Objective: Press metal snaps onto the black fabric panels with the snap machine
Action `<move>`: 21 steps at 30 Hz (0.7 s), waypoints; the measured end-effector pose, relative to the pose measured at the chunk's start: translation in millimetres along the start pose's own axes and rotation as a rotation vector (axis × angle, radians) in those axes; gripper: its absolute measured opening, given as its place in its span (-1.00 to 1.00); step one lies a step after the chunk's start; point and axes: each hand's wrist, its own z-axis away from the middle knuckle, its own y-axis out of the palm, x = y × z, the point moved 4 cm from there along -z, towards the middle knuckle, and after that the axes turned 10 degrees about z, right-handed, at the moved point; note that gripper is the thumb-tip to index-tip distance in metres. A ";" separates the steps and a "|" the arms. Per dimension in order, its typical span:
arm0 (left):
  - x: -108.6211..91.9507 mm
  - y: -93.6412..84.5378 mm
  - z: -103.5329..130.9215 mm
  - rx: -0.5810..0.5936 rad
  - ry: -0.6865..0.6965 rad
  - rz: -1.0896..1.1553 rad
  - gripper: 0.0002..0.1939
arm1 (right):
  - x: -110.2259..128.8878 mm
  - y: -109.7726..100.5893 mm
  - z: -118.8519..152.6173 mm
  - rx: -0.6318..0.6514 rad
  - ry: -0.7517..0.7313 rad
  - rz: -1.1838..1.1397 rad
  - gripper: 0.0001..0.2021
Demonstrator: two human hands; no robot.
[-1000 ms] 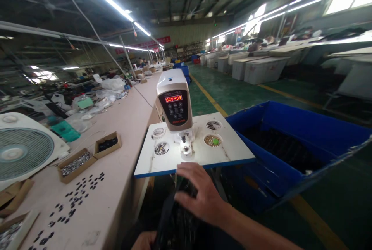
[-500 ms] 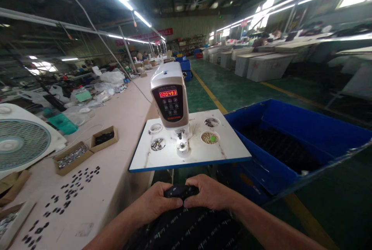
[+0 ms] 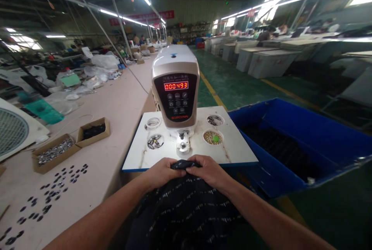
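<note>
Black fabric with small white lettering hangs from both hands toward me. My left hand pinches its upper edge between thumb and fingers. Close beside it, my right hand grips the same edge, the two thumbs almost meeting. Just beyond the hands stands a snap-fastening machine with a red display reading 000493. Its lit lower die lies a little ahead of the fabric edge, apart from it. The white machine table has round cups of small metal parts; one cup of gold-coloured pieces holds a green item.
To the left, a long table carries scattered dark round pieces, a cardboard box of metal parts, a box of black pieces and a fan. A large blue bin with dark cloth stands at the right.
Both hands have moved forward and up with the fabric, from below the machine table's front edge to over that edge. The view has shifted closer to the machine.
</note>
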 end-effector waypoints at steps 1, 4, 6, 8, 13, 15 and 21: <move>-2.3 -2.9 -5.4 -0.010 0.017 0.004 -0.61 | 1.5 -2.5 -4.6 -0.033 -0.015 -0.024 -0.73; -8.1 -9.5 -18.3 -0.009 0.035 0.056 -0.60 | 3.3 -8.1 -16.0 -0.081 -0.019 -0.078 -0.66; -9.9 -12.4 -24.3 -0.002 0.030 0.096 -0.60 | 0.6 -8.8 -21.3 -0.081 0.007 -0.097 -0.65; -8.5 -15.4 -28.7 -0.013 -0.002 0.135 -0.59 | -4.6 -6.8 -25.3 -0.074 0.036 -0.139 -0.66; -1.2 -24.5 -33.9 -0.035 -0.096 0.232 -0.56 | -15.5 -0.4 -33.9 -0.099 0.122 -0.225 -0.69; -1.8 -27.0 -34.9 -0.001 -0.114 0.247 -0.57 | -15.2 -0.9 -38.4 -0.099 0.135 -0.219 -0.70; -13.2 -34.7 -47.5 -0.014 -0.094 0.167 -0.63 | -15.2 -13.5 -59.3 -0.121 0.113 -0.144 -0.71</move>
